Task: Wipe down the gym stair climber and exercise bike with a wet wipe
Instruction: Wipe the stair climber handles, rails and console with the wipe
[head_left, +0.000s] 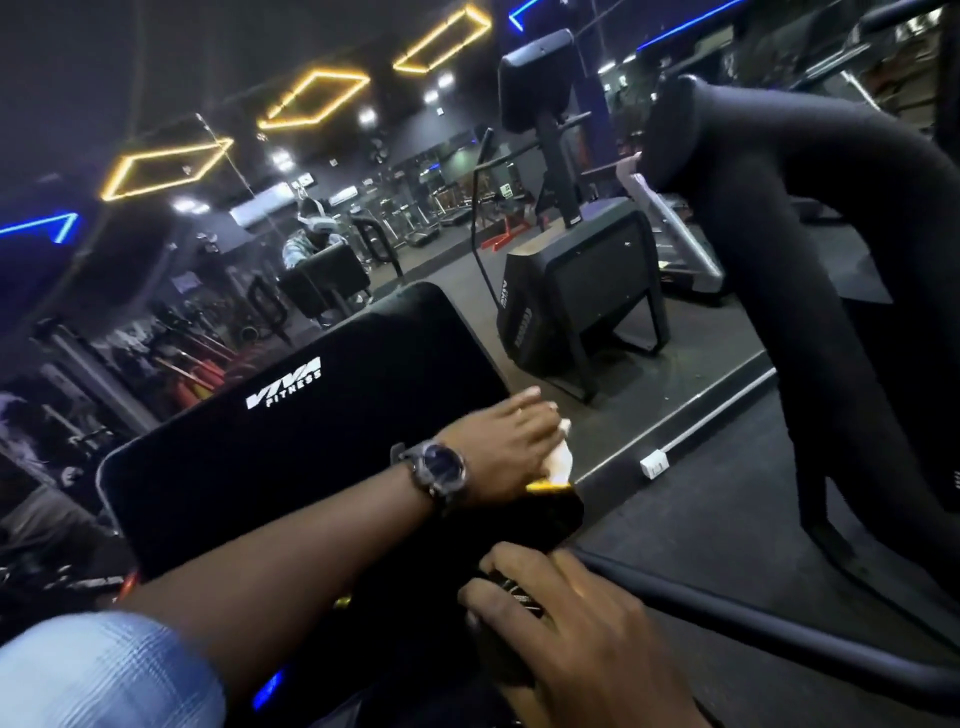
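Observation:
A black machine console (291, 447) with a white "VIVA FITNESS" logo fills the middle of the head view. My left hand (498, 441), with a wristwatch on it, reaches across the console to its right edge. It presses a white wet wipe (561, 457) against that edge, and most of the wipe is hidden under the fingers. My right hand (576, 629) is lower down, its fingers curled over a black part (511, 590) just under the console.
A thick black handlebar (810, 249) curves down on the right. A thin black rail (779, 629) runs across the lower right. A mirror wall ahead reflects a black stair climber (582, 291) and a person. A small white box (653, 462) sits at the mirror's base.

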